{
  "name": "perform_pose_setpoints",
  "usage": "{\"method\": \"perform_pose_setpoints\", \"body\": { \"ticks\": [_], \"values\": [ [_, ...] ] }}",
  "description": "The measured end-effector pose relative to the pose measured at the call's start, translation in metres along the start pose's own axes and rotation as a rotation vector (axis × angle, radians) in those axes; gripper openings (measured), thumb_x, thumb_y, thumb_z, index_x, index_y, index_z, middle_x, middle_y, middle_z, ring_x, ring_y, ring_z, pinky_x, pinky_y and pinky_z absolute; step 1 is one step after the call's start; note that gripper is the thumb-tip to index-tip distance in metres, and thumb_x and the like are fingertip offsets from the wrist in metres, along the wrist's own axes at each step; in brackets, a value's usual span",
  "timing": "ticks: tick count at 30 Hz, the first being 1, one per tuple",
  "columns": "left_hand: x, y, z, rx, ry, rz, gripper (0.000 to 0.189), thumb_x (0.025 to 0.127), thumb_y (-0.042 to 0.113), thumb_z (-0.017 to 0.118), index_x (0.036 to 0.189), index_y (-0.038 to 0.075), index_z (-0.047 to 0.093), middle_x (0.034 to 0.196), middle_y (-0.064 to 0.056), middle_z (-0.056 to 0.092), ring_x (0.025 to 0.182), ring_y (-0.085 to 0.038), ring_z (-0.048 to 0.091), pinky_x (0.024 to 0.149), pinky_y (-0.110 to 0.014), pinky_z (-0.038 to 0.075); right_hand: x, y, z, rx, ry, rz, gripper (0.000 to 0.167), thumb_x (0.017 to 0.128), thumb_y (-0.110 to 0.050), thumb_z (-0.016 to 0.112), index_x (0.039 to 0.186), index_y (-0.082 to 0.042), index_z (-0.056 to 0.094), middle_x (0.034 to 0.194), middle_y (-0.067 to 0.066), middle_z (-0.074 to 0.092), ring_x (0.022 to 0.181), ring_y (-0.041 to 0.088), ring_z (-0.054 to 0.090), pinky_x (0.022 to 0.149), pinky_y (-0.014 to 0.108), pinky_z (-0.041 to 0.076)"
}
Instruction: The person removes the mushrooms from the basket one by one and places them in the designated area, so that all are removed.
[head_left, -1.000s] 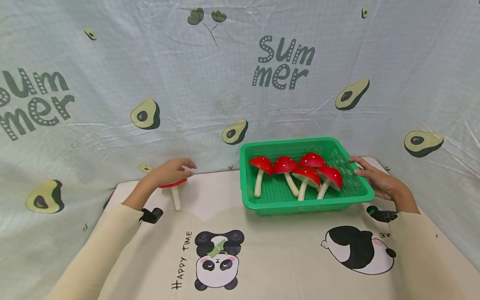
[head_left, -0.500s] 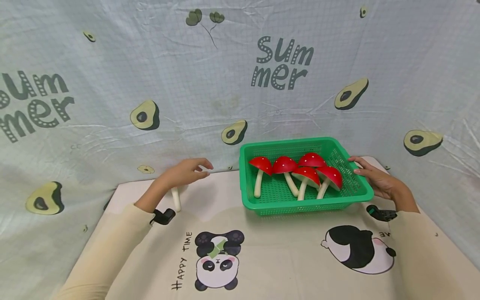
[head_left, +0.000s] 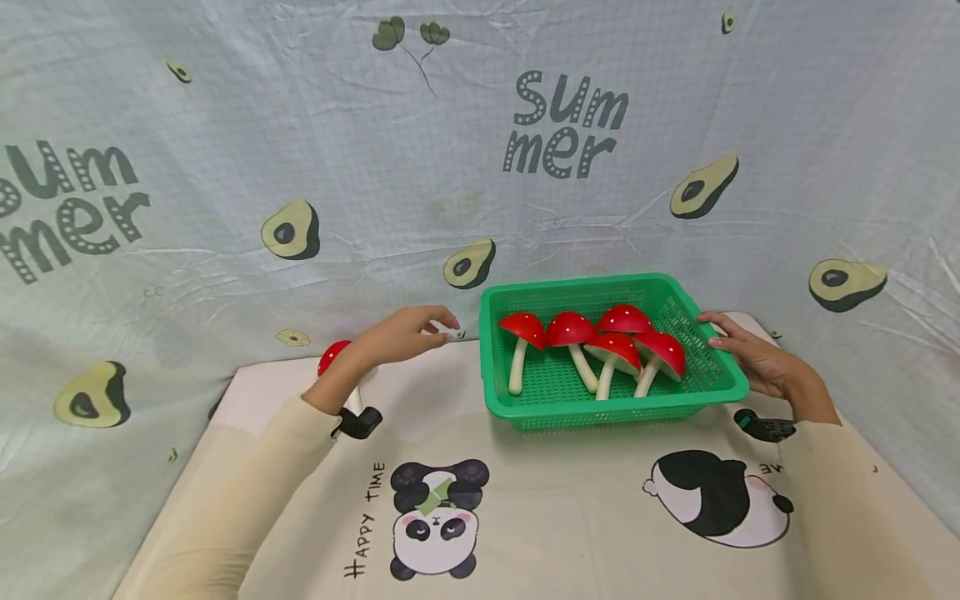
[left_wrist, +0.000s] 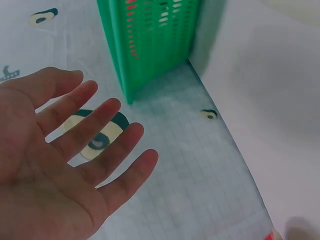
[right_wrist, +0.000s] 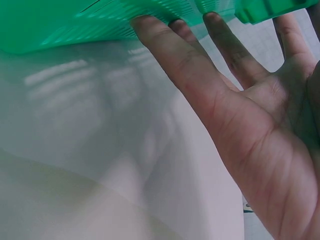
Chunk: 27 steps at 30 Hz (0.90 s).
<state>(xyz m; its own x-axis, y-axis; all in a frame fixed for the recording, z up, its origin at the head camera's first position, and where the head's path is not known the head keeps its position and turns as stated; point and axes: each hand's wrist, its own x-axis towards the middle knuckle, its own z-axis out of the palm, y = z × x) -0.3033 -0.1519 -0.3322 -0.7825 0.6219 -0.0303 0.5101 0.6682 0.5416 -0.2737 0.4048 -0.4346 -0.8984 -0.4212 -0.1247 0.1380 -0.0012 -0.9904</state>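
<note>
A green plastic basket (head_left: 615, 410) stands at the back right of the table and holds several toy mushrooms (head_left: 567, 329) with red, white-dotted caps and cream stems. My right hand (head_left: 757, 362) touches the basket's right side; in the right wrist view its fairly straight fingers (right_wrist: 172, 52) rest against the green wall. My left hand (head_left: 408, 333) hovers left of the basket, apart from it, with nothing in its relaxed fingers. Behind my left wrist, partly hidden, one more toy mushroom (head_left: 333, 357) is on the table.
A pale cloth (head_left: 525, 500) with printed pandas covers the table. Close behind the basket, a light curtain (head_left: 390, 208) with avocado prints hangs and also runs down both sides. Each wrist carries a small black device (head_left: 360, 422).
My left hand has moved right, from above the lone mushroom towards the basket, uncovering part of its red cap. The right hand and the basket have stayed in place.
</note>
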Motion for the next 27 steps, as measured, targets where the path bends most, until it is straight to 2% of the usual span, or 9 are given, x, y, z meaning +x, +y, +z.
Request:
{"method": "perform_pose_setpoints", "body": {
  "ticks": [7, 15, 27],
  "values": [
    [0.015, 0.022, 0.006, -0.026, 0.015, 0.054, 0.031, 0.103, 0.013, 0.055, 0.13, 0.0, 0.061, 0.133, -0.016, 0.063, 0.121, -0.035, 0.062, 0.096, -0.046, 0.055, 0.001, 0.001, -0.001, 0.004, -0.003, -0.002, 0.033, 0.111, -0.014, 0.037, 0.137, -0.032, 0.034, 0.126, -0.003, 0.054, 0.103, 0.024, 0.071, 0.081, 0.049, 0.06],
    [0.037, 0.04, 0.012, -0.014, -0.018, 0.131, 0.03, 0.104, 0.016, 0.057, 0.131, 0.003, 0.062, 0.135, -0.015, 0.063, 0.121, -0.032, 0.061, 0.097, -0.043, 0.054, 0.001, 0.0, -0.003, 0.013, -0.007, 0.002, 0.033, 0.111, -0.014, 0.037, 0.137, -0.033, 0.035, 0.126, -0.004, 0.055, 0.103, 0.023, 0.07, 0.081, 0.048, 0.06],
    [0.07, 0.067, 0.023, -0.006, -0.069, 0.137, 0.032, 0.104, 0.019, 0.057, 0.133, 0.006, 0.062, 0.135, -0.01, 0.064, 0.122, -0.023, 0.058, 0.101, -0.036, 0.05, 0.0, -0.001, 0.0, 0.026, -0.004, 0.013, 0.033, 0.111, -0.014, 0.038, 0.137, -0.033, 0.034, 0.125, -0.001, 0.055, 0.101, 0.025, 0.071, 0.081, 0.049, 0.06]
  ]
}}
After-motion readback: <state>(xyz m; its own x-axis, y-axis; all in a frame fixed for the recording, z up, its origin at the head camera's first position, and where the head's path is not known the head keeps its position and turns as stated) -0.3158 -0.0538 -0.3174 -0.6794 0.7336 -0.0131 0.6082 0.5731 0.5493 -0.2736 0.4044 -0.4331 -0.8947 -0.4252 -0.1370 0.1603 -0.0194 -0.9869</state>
